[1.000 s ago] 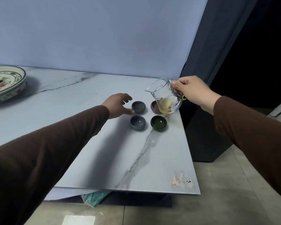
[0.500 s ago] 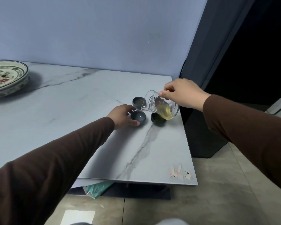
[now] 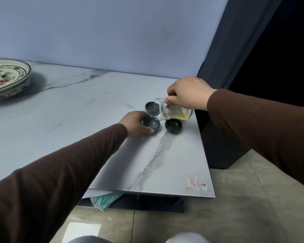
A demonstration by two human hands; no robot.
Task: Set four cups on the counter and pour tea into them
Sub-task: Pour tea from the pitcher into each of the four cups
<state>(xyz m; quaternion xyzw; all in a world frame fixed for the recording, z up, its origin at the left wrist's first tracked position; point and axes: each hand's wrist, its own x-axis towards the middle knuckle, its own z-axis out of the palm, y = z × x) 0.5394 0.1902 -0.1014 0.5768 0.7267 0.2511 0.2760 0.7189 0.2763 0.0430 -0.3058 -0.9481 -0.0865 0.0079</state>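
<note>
Near the right edge of the marble counter (image 3: 77, 106) stand small cups. My left hand (image 3: 135, 122) steadies the near blue cup (image 3: 152, 125), fingers curled round its left side. My right hand (image 3: 186, 92) grips a glass pitcher (image 3: 172, 112) holding yellow tea, tipped steeply left with its spout right over that blue cup. Just behind stands another blue cup (image 3: 149, 107) with liquid in it. A dark green cup (image 3: 173, 126) sits right of the near blue one. The pitcher hides a fourth cup.
A painted ceramic plate (image 3: 5, 78) rests at the counter's far left. The counter ends just right of the cups, beside a dark cabinet (image 3: 223, 148). A teal bag (image 3: 105, 199) sticks out under the front edge. Grey wall behind.
My left hand moved from the far blue cup to the near one. My right hand lowered the pitcher and tipped it further left, spout now over the near blue cup.
</note>
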